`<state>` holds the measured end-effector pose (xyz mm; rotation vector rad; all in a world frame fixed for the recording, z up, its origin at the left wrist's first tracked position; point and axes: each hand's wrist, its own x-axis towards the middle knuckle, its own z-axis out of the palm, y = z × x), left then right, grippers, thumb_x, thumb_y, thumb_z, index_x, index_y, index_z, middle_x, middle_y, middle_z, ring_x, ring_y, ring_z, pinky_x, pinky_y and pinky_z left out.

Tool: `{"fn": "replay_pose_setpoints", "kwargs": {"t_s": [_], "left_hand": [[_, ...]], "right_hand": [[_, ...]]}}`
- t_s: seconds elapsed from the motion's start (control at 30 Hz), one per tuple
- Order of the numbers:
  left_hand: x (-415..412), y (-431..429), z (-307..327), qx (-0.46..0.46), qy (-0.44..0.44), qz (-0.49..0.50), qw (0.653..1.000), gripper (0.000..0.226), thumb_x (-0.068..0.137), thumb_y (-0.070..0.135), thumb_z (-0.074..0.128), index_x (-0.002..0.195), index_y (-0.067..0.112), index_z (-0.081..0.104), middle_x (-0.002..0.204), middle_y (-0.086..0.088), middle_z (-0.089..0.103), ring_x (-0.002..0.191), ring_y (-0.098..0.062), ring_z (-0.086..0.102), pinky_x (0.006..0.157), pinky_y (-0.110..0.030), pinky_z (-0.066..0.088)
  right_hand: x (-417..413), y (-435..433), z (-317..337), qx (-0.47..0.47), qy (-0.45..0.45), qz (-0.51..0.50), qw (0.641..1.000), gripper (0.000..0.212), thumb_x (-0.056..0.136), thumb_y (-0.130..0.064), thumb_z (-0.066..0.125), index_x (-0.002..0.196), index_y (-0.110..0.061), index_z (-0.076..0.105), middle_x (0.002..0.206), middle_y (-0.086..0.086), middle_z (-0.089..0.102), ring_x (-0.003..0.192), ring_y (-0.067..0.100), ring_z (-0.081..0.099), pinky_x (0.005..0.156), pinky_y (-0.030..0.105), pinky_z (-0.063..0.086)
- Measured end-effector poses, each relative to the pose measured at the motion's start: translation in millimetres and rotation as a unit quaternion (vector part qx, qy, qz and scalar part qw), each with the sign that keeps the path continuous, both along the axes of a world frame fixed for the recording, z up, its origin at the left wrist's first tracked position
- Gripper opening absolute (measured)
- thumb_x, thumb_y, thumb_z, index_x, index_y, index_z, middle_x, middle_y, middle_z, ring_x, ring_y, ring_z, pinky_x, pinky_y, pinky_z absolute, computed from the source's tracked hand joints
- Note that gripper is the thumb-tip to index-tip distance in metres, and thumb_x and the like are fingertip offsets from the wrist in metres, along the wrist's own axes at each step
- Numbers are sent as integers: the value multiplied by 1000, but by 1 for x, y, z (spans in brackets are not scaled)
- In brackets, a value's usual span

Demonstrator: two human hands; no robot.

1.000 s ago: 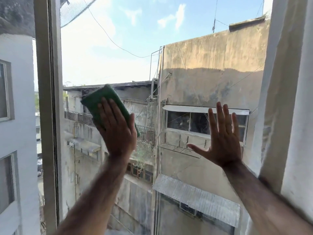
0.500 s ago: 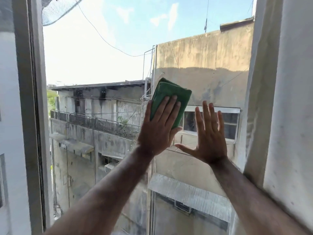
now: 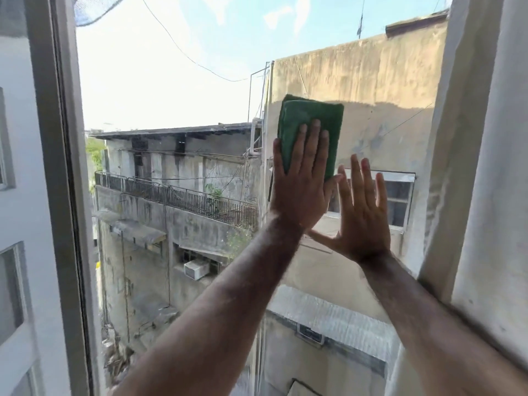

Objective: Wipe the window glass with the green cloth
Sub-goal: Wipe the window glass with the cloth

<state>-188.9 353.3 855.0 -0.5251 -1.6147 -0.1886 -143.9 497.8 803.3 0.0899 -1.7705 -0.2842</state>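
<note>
A folded green cloth lies flat against the window glass, right of the pane's middle. My left hand presses the cloth to the glass with a flat palm and straight fingers; the cloth's upper half shows above my fingertips. Just to its right, my right hand rests flat on the bare glass with fingers spread, holding nothing. The two hands nearly touch at the cloth's lower right corner.
A grey window frame post bounds the pane on the left. A pale wall and frame edge close it on the right, near my right forearm. Old concrete buildings and sky show through the glass.
My left hand has swept the cloth from the pane's left side rightward and a little upward, ending beside my right hand. The right hand stayed flat on the glass.
</note>
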Motion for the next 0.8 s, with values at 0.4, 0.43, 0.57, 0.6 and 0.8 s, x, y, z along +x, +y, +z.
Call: {"fn": "replay_pose_setpoints", "kwargs": {"t_s": [0.4, 0.43, 0.57, 0.6, 0.8], "left_hand": [[-47, -212, -58, 278, -139, 108, 944, 72, 111, 52, 19, 165, 4, 12, 174, -18, 13, 162, -32, 13, 127, -62, 19], [-46, -203, -44, 324, -140, 98, 930, 74, 110, 53, 18, 164, 3, 14, 174, -18, 15, 162, -33, 14, 127, -62, 21], [-36, -142, -10, 351, -118, 70, 926, 78, 107, 56, 18, 162, 1, 25, 171, -20, 25, 159, -35, 23, 125, -62, 25], [-32, -124, -13, 303, -97, 64, 946, 76, 107, 56, 20, 161, 2, 27, 170, -19, 27, 159, -35, 24, 126, -62, 24], [-24, -114, -116, -40, -37, 26, 998, 74, 107, 55, 37, 163, 7, 26, 171, -16, 22, 159, -35, 21, 125, -66, 24]], "right_hand": [[1, -11, 0, 7, 9, -3, 1000, 134, 78, -95, 56, 163, 6, 28, 174, 30, 20, 164, 47, 19, 132, 67, 18], [1, -11, -1, 6, 9, -3, 1000, 134, 78, -95, 56, 162, 5, 29, 174, 30, 20, 164, 46, 19, 131, 67, 19], [0, -10, -2, 7, 12, -1, 1000, 134, 78, -95, 56, 162, 5, 29, 174, 30, 20, 164, 46, 18, 131, 67, 19], [0, -9, -1, 8, 11, 0, 1000, 133, 78, -95, 56, 162, 5, 29, 174, 30, 20, 164, 46, 18, 131, 67, 19], [2, -9, -1, 8, 4, -4, 1000, 134, 78, -94, 57, 163, 6, 28, 174, 31, 19, 164, 48, 17, 131, 68, 19]]}}
